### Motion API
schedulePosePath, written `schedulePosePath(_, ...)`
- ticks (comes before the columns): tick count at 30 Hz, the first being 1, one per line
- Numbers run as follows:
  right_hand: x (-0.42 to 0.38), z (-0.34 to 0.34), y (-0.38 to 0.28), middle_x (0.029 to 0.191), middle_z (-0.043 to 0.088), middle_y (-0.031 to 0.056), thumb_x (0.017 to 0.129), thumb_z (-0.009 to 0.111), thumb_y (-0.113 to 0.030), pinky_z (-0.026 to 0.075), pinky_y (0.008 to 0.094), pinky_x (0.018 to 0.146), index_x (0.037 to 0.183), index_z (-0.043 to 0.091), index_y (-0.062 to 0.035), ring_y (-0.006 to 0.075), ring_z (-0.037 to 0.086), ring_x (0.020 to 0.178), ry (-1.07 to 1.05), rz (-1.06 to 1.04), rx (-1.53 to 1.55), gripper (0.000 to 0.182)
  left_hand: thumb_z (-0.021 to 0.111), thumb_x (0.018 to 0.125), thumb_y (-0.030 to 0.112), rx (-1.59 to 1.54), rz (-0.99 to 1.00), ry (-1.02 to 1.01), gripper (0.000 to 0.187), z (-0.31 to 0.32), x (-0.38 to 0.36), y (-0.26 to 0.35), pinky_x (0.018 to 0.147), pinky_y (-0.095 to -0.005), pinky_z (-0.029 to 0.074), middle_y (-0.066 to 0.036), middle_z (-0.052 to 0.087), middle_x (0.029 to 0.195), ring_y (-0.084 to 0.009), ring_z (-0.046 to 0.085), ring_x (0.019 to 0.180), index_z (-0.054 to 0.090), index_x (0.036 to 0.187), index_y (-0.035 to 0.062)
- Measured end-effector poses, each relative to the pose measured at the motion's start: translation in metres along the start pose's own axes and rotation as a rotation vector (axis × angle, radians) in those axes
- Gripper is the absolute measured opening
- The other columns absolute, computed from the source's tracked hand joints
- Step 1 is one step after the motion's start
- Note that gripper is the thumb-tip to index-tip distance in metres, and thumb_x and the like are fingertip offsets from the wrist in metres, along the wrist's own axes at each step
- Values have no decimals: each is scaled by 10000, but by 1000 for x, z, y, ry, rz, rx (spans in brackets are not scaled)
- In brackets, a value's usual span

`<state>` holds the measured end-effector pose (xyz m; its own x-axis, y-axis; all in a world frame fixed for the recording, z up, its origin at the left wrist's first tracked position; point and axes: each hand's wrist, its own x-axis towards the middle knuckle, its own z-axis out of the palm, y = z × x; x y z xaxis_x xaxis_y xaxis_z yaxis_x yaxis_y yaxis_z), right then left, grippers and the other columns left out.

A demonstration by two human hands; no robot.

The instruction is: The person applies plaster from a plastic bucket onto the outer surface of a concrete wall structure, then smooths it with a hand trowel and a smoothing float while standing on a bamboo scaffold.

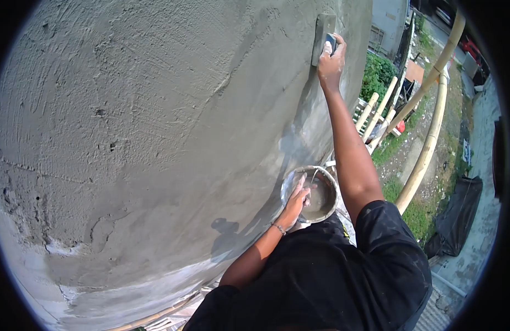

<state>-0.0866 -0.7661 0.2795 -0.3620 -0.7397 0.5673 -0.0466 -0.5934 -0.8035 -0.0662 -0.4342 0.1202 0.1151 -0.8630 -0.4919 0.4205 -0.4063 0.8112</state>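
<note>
High on the wall, my right hand is closed round the dark grip of a plastering float. The long flat float lies against the wet grey plaster wall. Low in front of my body, my left hand is at a round bucket with a mortar-caked rim. Its whitened fingers reach over the rim, closed on the thin wire handle. Grey wet mortar lies inside the bucket. Part of the handle is hidden by my fingers.
Bamboo scaffold poles run along my right side, with shorter bamboo ends below the right arm. Far below is a grassy strip of ground. A dark tarp hangs beside the neighbouring wall. Rough plaster covers the wall's upper left.
</note>
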Motion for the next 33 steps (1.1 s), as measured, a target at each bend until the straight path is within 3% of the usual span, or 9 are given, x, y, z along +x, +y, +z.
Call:
schedulePosePath(5,-189,-27,-13,1297,442,240,970,486,-133,336,482,1073,1217,452,-12,392,420,1271,-256,35,2,277,459,994,184,272,-84,-151,459,-28,35,-37,696,-240,390,-54,583,1173,-84,398,726,430,1427,36)
schedulePosePath(7,-241,-35,-26,1288,436,237,969,487,-184,299,483,1088,1221,448,-9,380,408,1266,-342,82,74,309,499,1007,269,815,569,-83,416,-25,30,-39,801,-262,418,-49,594,1123,-116,513,955,505,1372,70)
schedulePosePath(9,-195,-29,-27,1247,447,222,973,490,-140,328,443,1065,1177,451,18,350,427,1238,-199,180,-7,261,460,1005,170,459,-30,-35,398,-10,12,-10,825,-247,409,-41,580,1198,-96,505,1019,485,1396,94)
schedulePosePath(17,-193,-35,-11,1092,465,216,968,513,-148,383,437,950,1140,448,63,321,503,1023,-256,540,-101,281,419,959,44,147,-20,-64,535,-15,29,-32,730,-216,418,-25,582,1273,-64,506,867,341,1487,85)
schedulePosePath(19,-240,-36,-19,1043,474,220,958,523,-160,389,453,936,1132,451,45,307,513,999,-322,598,-70,278,476,985,140,1003,843,-100,424,-35,47,-51,760,-257,432,-57,599,1230,-98,518,864,450,1401,59)
schedulePosePath(21,-205,-24,-5,976,510,211,965,512,-165,408,457,900,1108,449,41,316,536,937,-161,658,-89,258,486,983,124,408,-153,-63,387,-4,21,-3,816,-257,421,-56,601,1231,-103,511,884,485,1360,39)
schedulePosePath(24,-139,-28,38,922,537,214,975,499,-188,421,458,869,1072,444,37,339,553,888,-135,1036,129,251,467,938,27,212,36,-49,465,-7,19,-20,832,-287,442,-53,587,1285,-142,546,911,447,1402,33)
schedulePosePath(31,-232,-22,-13,1012,498,202,981,495,-154,405,392,905,1232,418,30,273,514,949,-157,383,-133,321,525,937,67,918,453,-165,408,-26,41,-47,1010,-361,403,-191,601,1262,-285,537,1211,492,1343,33)
schedulePosePath(33,-183,-21,-5,1026,488,171,981,478,-115,446,342,816,1301,385,16,235,526,915,-83,589,7,358,515,916,22,409,224,-123,449,-17,34,-45,1020,-357,392,-177,600,1266,-282,542,1196,485,1363,55)
